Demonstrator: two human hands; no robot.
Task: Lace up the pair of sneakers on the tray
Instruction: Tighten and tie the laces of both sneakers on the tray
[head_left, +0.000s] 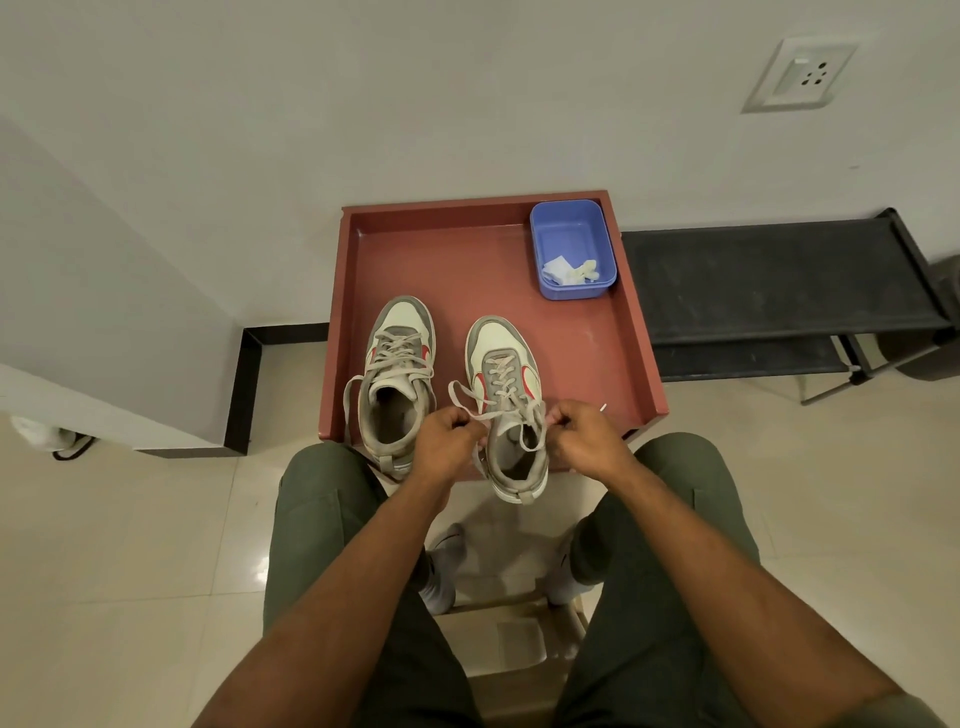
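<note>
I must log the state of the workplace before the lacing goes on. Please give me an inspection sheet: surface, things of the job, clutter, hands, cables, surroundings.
Surface: red-brown tray with raised rim, against the wall; its floor is bare between the shoes and the tub.
Job's things: left sneaker, laced, ends loose and untied; right sneaker, laced, heel past the tray's near edge, lace ends in both hands.
Clutter: blue tub in the far right corner of the tray, with crumpled white scraps inside.
Hands: left hand and right hand each pinch a lace end, fingers curled.
Cables: nothing seen.
Surroundings: wall socket; black bench right of the tray; tiled floor.
</note>
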